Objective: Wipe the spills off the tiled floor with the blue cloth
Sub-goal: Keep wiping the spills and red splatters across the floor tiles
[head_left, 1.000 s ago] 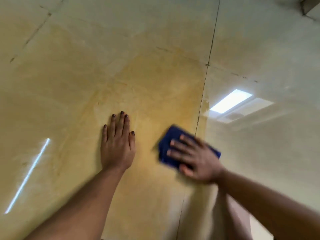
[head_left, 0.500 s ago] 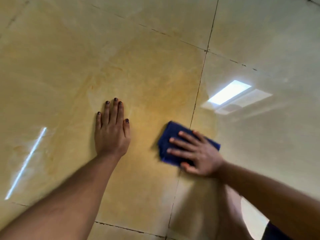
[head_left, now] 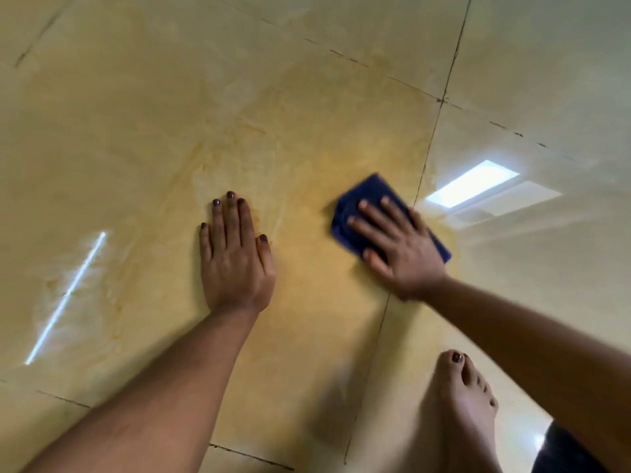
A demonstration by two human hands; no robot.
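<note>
While the straight fingers (head_left: 374,216) of the right hand (head_left: 401,247) press flat, slightly spread, on the folded blue cloth (head_left: 362,199), the left hand (head_left: 235,257) at nine o'clock of it rests open on the tiled floor (head_left: 136,131), fingers together. Cloth sits just beside a grout line (head_left: 423,172). Yellowish streaks (head_left: 252,128) toward twelve and eight o'clock suggest wiping is well underway but unfinished. A bare foot (head_left: 467,397) stands at five o'clock.
</note>
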